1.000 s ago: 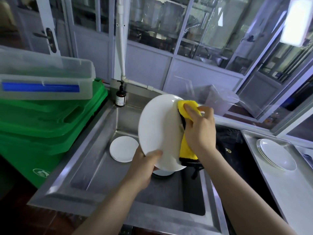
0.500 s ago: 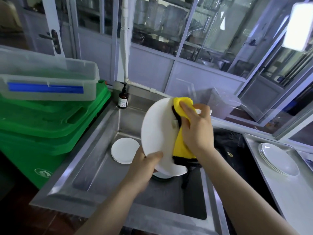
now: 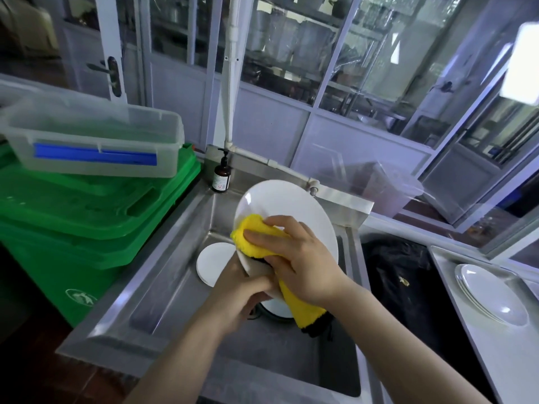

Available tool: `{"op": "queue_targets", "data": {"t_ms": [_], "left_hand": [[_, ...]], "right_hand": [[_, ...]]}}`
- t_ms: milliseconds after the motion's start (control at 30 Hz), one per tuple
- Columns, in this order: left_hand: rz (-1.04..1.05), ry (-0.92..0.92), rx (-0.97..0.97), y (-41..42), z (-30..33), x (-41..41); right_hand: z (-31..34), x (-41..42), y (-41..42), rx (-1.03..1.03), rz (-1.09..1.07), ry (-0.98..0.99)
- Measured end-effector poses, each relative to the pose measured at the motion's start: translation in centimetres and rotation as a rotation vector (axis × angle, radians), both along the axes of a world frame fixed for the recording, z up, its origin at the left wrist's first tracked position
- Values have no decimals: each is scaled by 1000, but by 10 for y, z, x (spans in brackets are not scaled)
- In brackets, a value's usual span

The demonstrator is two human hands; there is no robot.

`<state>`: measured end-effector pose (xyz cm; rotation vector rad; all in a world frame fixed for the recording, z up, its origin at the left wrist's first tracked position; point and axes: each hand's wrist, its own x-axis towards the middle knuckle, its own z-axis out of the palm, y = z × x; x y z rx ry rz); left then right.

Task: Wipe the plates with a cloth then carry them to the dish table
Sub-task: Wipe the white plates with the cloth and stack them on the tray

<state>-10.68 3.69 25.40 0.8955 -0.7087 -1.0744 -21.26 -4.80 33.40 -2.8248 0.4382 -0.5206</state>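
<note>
A green bin (image 3: 73,228) stands at the left with a clear plastic box (image 3: 96,141) resting on its lid. Beside it, the steel sink (image 3: 151,287) fills the middle of the view, and a steel table (image 3: 495,360) runs along the right, with a black bag (image 3: 408,287) in the gap between them. A stack of white plates (image 3: 493,293) lies flat on the table, well apart from the hands.

Above the sink basin a large white plate (image 3: 285,211) is held tilted, its face toward the camera. The left hand (image 3: 236,298) grips it at the lower edge, fingers curled round the rim, so the plate rises up and away from that grip. The right hand (image 3: 294,258) presses a yellow cloth (image 3: 256,237) against the lower left of the plate's face, fingers bent over the cloth and holding it; the cloth's tail hangs down below the wrist, ending in a black edge.

On the sink floor a small white plate (image 3: 213,263) lies flat to the left of the hands, and another plate (image 3: 277,307) shows partly beneath them. A brown pump bottle (image 3: 222,176) stands at the sink's back left corner.
</note>
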Motion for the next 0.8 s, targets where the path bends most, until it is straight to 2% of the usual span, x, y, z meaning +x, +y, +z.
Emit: {"op": "queue_targets", "data": {"t_ms": [133, 200, 300, 433, 667, 733, 800], "left_hand": [[-45, 134, -85, 2, 0, 12], [18, 241, -37, 1, 3, 14], [128, 306, -17, -3, 2, 15], [190, 267, -11, -4, 6, 16], [207, 147, 89, -8, 4, 1], [185, 54, 96, -8, 6, -3], [157, -43, 84, -7, 10, -5]], "right_hand": [[4, -4, 4, -42, 55, 107], [5, -10, 5, -71, 80, 150], [1, -23, -1, -141, 102, 201], [-2, -41, -23, -125, -45, 119], [-1, -33, -39, -130, -511, -221], [-2, -23, -25, -139, -525, -247], [-6, -16, -4, -169, -395, -245]]}}
